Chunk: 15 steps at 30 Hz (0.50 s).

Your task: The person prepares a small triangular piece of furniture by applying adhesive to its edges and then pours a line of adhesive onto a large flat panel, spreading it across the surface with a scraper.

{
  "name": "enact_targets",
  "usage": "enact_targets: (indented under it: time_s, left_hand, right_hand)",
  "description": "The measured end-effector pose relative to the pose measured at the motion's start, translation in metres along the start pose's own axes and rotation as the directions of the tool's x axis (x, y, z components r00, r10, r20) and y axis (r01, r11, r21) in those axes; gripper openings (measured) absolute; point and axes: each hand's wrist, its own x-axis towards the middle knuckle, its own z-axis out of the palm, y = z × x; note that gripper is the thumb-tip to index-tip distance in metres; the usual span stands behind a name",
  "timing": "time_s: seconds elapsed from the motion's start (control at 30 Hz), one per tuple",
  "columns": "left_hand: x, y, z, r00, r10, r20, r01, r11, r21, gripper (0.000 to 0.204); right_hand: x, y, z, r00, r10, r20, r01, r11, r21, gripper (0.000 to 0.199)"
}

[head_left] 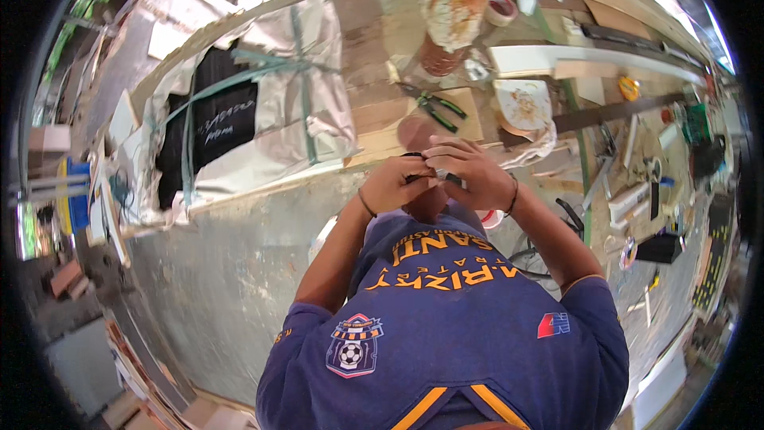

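My left hand (pixel 391 184) and my right hand (pixel 469 172) meet in front of my chest, at the near edge of the workbench. The fingers of both are curled in and pressed together around a small dark thing, mostly hidden between them; its kind I cannot make out. Just beyond my fingertips lies a flat reddish-brown disc (pixel 414 133) on a thin wooden board (pixel 468 103). Green-and-black handled pliers (pixel 434 107) rest beyond the disc, their handles apart.
At the left of the bench lies a package (pixel 274 99) wrapped in pale sheeting and green straps. A stained container (pixel 455 20), a roll of tape (pixel 501 9) and a stained white tray (pixel 523 103) stand farther back. Long white strips (pixel 589 60) and tools lie to the right.
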Motion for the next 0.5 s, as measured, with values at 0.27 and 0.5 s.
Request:
enact_targets:
  time_s: [0.27, 0.5]
  left_hand:
    - [0.040, 0.021, 0.015, 0.936, 0.098, 0.339, -0.138, 0.986, 0.097, 0.016]
    - [0.056, 0.028, 0.043, 0.900, 0.029, 0.435, -0.122, 0.975, 0.188, 0.012]
  right_hand:
    - [-0.033, -0.012, -0.023, 0.990, 0.132, 0.041, -0.126, 0.984, -0.126, 0.021]
    - [-0.074, -0.023, -0.013, 0.953, 0.274, -0.125, -0.298, 0.922, -0.247, 0.020]
